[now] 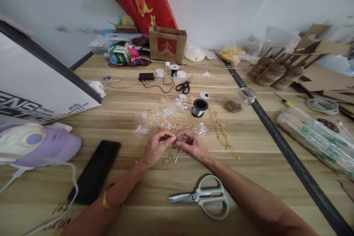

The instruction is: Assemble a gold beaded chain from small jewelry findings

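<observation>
Your left hand (157,149) and right hand (195,146) meet tip to tip, each with thumb and forefinger drawn together; you cannot tell what, if anything, they pinch, as it is too small. Just below your right fingers is a thin silvery strand (183,155); gold chain pieces (166,162) lie just below your left ones. Right beyond both sets of fingertips spreads a pile of small gold pieces (173,127). Farther beyond, to their right, stands a wire spool (198,111), with a long gold chain (226,145) beside it. Nearer you than the fingers lie pale-handled scissors (197,196).
</observation>
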`<state>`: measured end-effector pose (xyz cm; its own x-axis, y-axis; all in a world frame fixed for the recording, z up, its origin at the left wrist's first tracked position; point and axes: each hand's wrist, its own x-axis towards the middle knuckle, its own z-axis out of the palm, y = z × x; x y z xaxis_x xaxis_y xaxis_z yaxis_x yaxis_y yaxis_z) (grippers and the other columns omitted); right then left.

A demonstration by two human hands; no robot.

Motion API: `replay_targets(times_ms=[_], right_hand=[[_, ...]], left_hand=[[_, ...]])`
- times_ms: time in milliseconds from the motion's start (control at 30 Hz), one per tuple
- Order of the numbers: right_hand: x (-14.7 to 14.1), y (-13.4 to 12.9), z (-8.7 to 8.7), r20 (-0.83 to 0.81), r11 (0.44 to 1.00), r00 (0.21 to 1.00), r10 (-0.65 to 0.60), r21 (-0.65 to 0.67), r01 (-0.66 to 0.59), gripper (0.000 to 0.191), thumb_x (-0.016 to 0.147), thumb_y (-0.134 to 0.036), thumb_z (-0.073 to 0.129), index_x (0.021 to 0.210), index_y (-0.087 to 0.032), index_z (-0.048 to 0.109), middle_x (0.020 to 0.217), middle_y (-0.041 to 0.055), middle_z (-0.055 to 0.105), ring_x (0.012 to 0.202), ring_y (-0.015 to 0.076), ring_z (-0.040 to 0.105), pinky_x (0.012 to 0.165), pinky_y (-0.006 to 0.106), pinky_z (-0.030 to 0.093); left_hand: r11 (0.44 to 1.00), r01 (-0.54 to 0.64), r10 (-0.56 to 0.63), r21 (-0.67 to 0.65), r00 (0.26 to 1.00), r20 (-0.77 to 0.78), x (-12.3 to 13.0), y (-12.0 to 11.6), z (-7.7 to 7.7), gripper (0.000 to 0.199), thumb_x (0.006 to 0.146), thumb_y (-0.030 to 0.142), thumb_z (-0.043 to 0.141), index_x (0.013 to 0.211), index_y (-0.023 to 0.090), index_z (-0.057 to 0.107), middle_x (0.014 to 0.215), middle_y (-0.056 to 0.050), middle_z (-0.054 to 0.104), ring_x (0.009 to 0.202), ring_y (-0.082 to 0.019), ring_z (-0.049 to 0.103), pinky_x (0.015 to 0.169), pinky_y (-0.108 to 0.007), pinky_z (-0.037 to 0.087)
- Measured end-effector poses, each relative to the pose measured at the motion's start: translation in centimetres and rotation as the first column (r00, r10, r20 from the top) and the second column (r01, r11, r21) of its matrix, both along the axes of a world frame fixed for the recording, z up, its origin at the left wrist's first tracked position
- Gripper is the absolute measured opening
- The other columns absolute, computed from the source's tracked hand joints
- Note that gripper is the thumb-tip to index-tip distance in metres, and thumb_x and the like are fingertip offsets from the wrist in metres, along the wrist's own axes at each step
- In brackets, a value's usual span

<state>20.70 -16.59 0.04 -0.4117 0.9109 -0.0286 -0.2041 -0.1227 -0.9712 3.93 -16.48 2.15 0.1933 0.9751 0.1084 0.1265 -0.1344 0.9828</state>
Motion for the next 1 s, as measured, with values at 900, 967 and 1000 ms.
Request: replay_targets(times_ms=[900,967,1000], right_hand=[[0.18,-0.41,-0.92,0.328,0.911,0.908,-0.259,0.396,0.117,0.017,0.084,-0.035,0.059,0.081,-0.019,0.064,0.07,0.0021,0.058,0.06,0.0127,0.051,0.053,0.024,0.04],[0.12,-0.4,-0.83,0.342,0.889,0.898,-0.278,0.445,0.106,0.015,0.084,-0.033,0.059,0.081,-0.019,0.065,0.071,0.0025,0.059,0.063,0.0136,0.052,0.056,0.025,0.041],[0.1,-0.4,-0.79,0.349,0.879,0.893,-0.284,0.468,0.096,0.015,0.084,-0.032,0.059,0.08,-0.019,0.065,0.071,0.0026,0.059,0.064,0.014,0.053,0.057,0.025,0.041]], left_hand=[[1.0,0.022,-0.02,0.02,0.995,-0.096,-0.14,0.01,-0.93,0.01,0.078,0.025,0.06,0.074,0.016,0.063,0.073,-0.002,0.062,0.07,-0.015,0.058,0.068,-0.025,0.047],[1.0,0.015,-0.013,0.016,0.996,-0.09,-0.15,0.02,-0.98,0.011,0.078,0.025,0.06,0.073,0.016,0.063,0.073,-0.002,0.062,0.07,-0.015,0.058,0.068,-0.024,0.047],[1.0,0.015,-0.014,0.014,0.996,-0.088,-0.15,0.01,-1.02,0.011,0.078,0.025,0.06,0.073,0.016,0.063,0.072,-0.002,0.062,0.071,-0.015,0.058,0.068,-0.024,0.047]])
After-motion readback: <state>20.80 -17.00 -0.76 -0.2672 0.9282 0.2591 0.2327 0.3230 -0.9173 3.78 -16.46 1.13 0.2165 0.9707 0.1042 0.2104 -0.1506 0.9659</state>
